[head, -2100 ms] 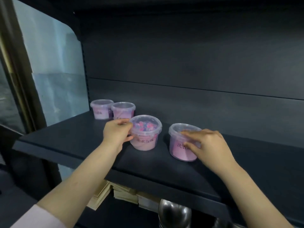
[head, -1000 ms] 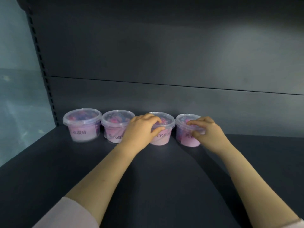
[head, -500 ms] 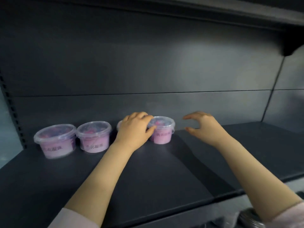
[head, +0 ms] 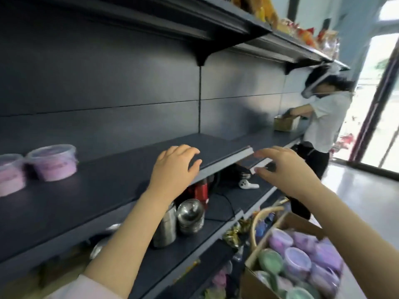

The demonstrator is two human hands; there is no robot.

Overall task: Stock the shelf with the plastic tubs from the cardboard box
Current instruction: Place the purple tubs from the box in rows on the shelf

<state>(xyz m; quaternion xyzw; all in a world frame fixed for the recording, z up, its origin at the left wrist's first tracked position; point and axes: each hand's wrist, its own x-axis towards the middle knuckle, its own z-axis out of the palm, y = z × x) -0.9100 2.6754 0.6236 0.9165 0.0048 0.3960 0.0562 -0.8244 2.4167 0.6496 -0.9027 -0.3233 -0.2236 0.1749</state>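
Observation:
Two clear plastic tubs with pink-purple contents stand at the far left of the dark shelf (head: pixel 121 169): one tub (head: pixel 55 161) and a second tub (head: pixel 9 173) cut off by the frame edge. My left hand (head: pixel 174 167) hovers over the shelf's front edge, fingers loosely curved, holding nothing. My right hand (head: pixel 285 169) is in the air past the shelf's front edge, fingers spread, empty. At the lower right the cardboard box (head: pixel 248 277) holds several purple and green tubs (head: pixel 295 257).
The lower shelf (head: pixel 194 244) carries metal pots (head: pixel 191 213), a red item, a cable and a white controller (head: pixel 248 184). A basket handle (head: pixel 257 221) rises beside the box. Another person (head: pixel 323 124) works at a small box further right. Snack bags line the top shelf.
Both hands have left the row of tubs and pulled back to the shelf's front edge. The view has swung right and down, bringing the cardboard box and the other person into sight.

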